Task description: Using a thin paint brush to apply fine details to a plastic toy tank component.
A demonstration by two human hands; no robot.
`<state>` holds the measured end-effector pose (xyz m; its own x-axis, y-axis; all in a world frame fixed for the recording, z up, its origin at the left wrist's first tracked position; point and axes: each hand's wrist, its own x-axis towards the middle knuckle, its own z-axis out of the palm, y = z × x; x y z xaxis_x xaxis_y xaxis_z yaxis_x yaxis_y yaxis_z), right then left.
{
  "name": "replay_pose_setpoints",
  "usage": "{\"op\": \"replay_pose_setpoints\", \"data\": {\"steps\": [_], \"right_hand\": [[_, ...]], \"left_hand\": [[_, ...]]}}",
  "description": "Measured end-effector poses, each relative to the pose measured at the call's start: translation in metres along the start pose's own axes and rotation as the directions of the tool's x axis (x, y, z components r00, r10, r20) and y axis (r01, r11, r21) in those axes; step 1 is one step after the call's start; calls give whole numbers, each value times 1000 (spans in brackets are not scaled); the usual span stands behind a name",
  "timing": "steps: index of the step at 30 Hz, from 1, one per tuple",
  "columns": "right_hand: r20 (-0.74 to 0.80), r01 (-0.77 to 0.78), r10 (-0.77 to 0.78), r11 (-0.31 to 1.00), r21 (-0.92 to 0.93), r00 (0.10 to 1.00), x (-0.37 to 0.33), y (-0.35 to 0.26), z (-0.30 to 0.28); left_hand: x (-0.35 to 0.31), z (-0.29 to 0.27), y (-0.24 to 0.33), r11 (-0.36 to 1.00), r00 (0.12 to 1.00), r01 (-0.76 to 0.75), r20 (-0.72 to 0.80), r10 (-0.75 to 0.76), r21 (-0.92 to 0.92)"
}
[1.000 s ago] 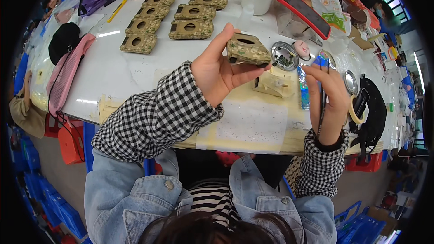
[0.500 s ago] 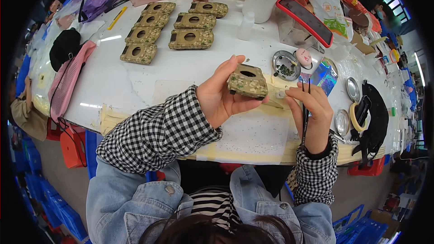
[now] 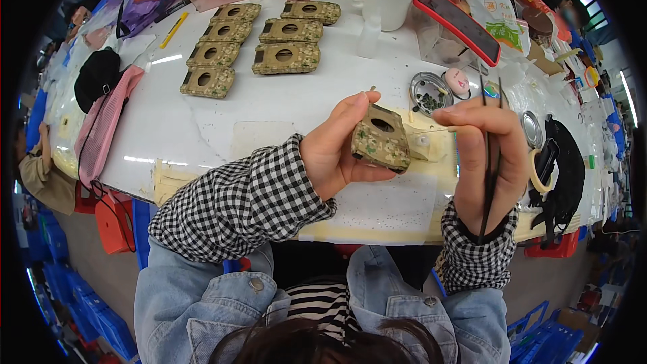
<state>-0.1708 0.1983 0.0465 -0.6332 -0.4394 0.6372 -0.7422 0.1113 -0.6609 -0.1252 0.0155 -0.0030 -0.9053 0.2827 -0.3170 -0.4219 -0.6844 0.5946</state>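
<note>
Over the near edge of the white table, the left hand grasps a camouflage-patterned shell with an oval hole in its top; the thumb lies along the upper left side and the fingers support it from below; the shell is tilted, well clear of the rows beyond it. Just to its right, the right hand pinches a fine pale stick between thumb and forefinger, its far end close to the shell's right side, though whether they touch I cannot tell; dark tweezers run along the same palm, tips pointing away from the person.

Beneath the stick sits a tape-covered block; nearer the person lies a speckled white sheet; beyond the right hand's fingertips rests a round metal dish with small dark green bits in it, beside a pink rounded object. Farther left stand two rows of similar shells, a left row of four and a right row of three; toward the back are a white mug and a red-cased phone.
</note>
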Motion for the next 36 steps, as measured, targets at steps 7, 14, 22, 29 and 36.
{"op": "replay_pose_setpoints", "data": {"steps": [7,14,22,29,36], "right_hand": [[63,-192,182,944,267,981,-3,5,17],[51,-170,163,958,230,985,-4,8,21],[34,-140,136,976,166,990,-4,8,21],[34,-134,131,977,163,991,-5,9,22],[35,-123,119,982,146,992,-5,9,20]], "left_hand": [[-2,1,-1,998,1000,0,24,-1,56],[-2,1,-2,996,1000,1,19,-2,86],[-3,3,-2,996,1000,8,18,-10,88],[-3,2,-2,996,1000,6,18,-7,91],[-3,4,-2,996,1000,11,17,-12,90]]}}
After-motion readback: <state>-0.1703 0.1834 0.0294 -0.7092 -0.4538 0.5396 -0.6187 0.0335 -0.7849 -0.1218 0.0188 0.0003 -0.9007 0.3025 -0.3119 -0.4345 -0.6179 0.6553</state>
